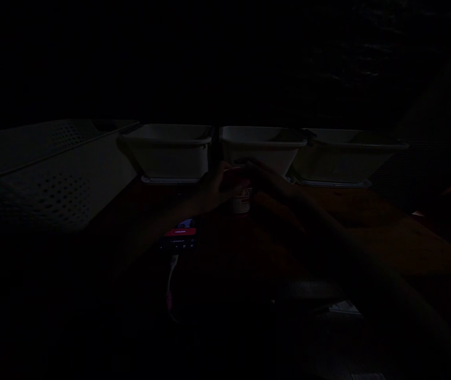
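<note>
Three tubs (pixel 265 153) block far side, perforated basket (pixel 109 166) walls off left. Smartphone (pixel 181 232) plus cable (pixel 169 282) obstruct left of cup (pixel 241 206). Worktop (pixel 368 227) passable at right, dim though.

You see a smooth-looking cup (pixel 241 205) at dial centre, paper or plastic unclear; matt, plastic-looking basket (pixel 109 166) at 9 o'clock; smooth, plastic-looking tubs (pixel 267 154) at 12; wood-like tabletop (pixel 348 243) at 4.

Two hands, one left hand (pixel 219 186) and one right hand (pixel 271 180). One printed cup (pixel 241 206). Three rectangular tubs (pixel 172 158) (pixel 261 152) (pixel 340 162). One perforated basket (pixel 109 163). One smartphone (pixel 181 232), one cable (pixel 173 263), one wooden desk (pixel 352 227). The pale objects (pixel 344 307) near the bottom are too dark to count.
</note>
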`<state>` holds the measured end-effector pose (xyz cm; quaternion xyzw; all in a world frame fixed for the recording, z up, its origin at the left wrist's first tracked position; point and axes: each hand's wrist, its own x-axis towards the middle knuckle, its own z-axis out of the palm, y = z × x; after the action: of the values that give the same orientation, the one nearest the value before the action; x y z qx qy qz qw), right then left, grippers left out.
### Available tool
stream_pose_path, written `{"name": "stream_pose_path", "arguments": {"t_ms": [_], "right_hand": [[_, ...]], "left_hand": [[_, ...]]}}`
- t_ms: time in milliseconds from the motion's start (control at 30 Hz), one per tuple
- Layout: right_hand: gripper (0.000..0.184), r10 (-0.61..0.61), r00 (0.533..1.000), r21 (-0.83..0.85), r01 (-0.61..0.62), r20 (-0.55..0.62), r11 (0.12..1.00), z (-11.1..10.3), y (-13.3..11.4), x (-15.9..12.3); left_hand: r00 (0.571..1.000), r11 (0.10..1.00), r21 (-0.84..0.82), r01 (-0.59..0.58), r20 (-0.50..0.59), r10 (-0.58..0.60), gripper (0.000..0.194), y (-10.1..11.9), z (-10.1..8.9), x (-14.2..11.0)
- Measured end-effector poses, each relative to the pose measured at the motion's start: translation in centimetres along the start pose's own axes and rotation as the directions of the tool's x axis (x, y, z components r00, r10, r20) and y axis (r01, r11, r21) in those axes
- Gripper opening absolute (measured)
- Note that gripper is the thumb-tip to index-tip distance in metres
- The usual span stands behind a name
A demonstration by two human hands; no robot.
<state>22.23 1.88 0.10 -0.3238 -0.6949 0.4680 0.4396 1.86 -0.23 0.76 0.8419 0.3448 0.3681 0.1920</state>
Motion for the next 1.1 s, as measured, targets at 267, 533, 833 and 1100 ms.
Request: {"name": "stream_pose_path", "arguments": {"t_ms": [267, 533, 833, 1100], "right_hand": [[0.044, 0.087, 0.983, 0.166, -0.114, 0.160, 0.980, -0.2, -0.2, 0.0], [0.048, 0.115, 0.989, 0.131, -0.127, 0.098, 0.983, 0.1, 0.7, -0.3], [0.053, -0.001, 1.000, 0.045, 0.001, 0.016, 0.999, 0.5, 0.3, -0.1], [0.058, -0.054, 0.995, -0.066, 0.049, -0.079, 0.997, 1.2, -0.4, -0.7]], "left_hand": [[0.993, 0.959, 0.265, -0.104, -0.019, 0.114, 0.076, 1.0, -0.7, -0.3], [0.993, 0.948, 0.299, -0.111, -0.011, 0.120, 0.077, 0.9, -0.4, -0.4], [0.992, 0.987, -0.104, -0.122, -0.030, 0.120, 0.057, -0.9, -0.4, 0.9], [0.998, 0.977, -0.213, 0.016, 0.070, -0.001, 0.058, -1.8, 0.4, 0.4]]}}
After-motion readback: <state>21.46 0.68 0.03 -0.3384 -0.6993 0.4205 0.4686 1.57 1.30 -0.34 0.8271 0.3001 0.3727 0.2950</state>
